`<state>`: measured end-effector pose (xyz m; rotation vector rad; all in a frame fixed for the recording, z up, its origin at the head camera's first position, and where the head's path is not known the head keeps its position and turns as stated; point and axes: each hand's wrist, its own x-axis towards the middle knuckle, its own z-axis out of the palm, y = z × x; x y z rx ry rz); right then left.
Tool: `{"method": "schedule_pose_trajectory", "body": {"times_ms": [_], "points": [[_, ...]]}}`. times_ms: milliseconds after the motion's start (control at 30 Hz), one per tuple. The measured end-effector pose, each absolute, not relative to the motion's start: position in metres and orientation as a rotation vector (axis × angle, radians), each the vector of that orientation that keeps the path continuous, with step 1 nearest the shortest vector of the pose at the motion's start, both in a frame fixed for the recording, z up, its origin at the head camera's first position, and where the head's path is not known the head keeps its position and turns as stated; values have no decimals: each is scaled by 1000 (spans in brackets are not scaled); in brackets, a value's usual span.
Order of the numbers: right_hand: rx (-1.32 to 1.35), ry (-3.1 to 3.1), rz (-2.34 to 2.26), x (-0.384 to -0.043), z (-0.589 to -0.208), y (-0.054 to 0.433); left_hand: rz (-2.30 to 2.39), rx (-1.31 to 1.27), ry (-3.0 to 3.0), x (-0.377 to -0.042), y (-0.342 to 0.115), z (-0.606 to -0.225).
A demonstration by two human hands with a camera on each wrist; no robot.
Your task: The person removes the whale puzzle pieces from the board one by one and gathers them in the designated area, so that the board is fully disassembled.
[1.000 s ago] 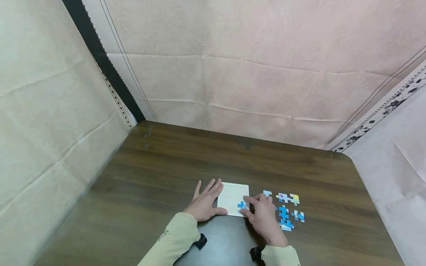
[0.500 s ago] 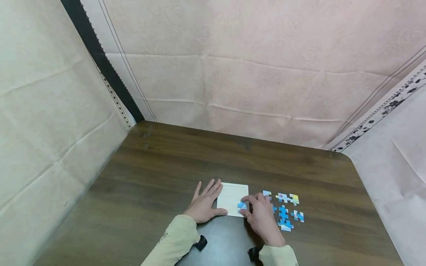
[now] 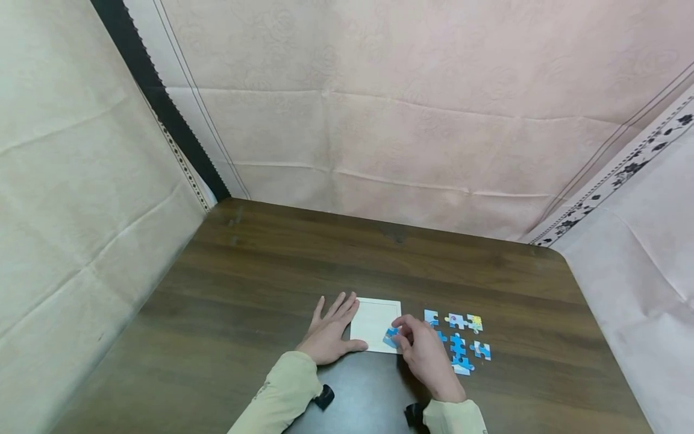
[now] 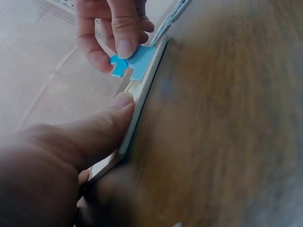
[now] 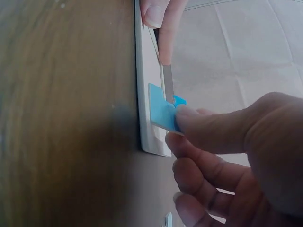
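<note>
A square white puzzle tray (image 3: 374, 313) lies on the table in front of the person. The left hand (image 3: 329, 339) rests on its left side with fingers spread, and its thumb (image 4: 102, 130) lies on the near rim. Between thumb and fingertips the right hand (image 3: 427, 357) pinches a blue jigsaw piece (image 5: 160, 109). That piece is tilted over the tray's lower right corner, with its light-blue face and one darker blue knob showing in the left wrist view. The fingers partly cover it in the head view. No other piece shows inside the tray.
Several loose jigsaw pieces (image 3: 458, 343) lie on the brown wooden table (image 3: 271, 259) right of the tray, some partly behind the right hand. Pale cloth hangs (image 3: 379, 150) behind the table and at both sides.
The blue piece lay flat at the tray's lower right corner; now the right hand has lifted and turned it askew. The left hand keeps its place on the tray. The head view has shifted slightly.
</note>
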<state>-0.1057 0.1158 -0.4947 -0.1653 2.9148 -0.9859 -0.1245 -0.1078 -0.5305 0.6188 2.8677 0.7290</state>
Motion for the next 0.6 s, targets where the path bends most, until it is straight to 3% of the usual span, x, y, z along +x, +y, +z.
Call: {"method": "schedule_pose_trajectory", "body": {"times_ms": [233,600], "points": [[-261,2922,-988,-104,-495,117,743,607,2847,-125,-107,-530],[6,2828,-1262,-98,-480,147,780,643,2847,-124,-108,-530]]}}
